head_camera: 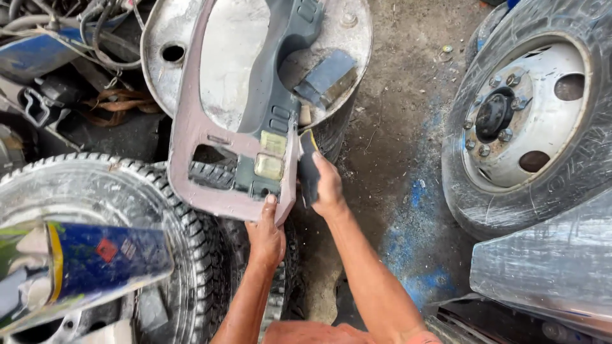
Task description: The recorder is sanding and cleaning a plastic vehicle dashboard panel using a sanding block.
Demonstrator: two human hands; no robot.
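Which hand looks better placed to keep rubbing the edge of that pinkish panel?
Probably the right hand: it grips the dark sanding block against the pinkish-grey plastic panel's right edge, while the left hand steadies its bottom edge.

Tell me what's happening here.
A person is working on a large vehicle panel, grey with pinkish filler along its edges, which lies across a tyre and a metal drum. The left hand grips the panel's near edge. The right hand presses a dark sanding block against the panel's right edge. A truck wheel lies to the right on the dirt floor, which is stained with blue paint.
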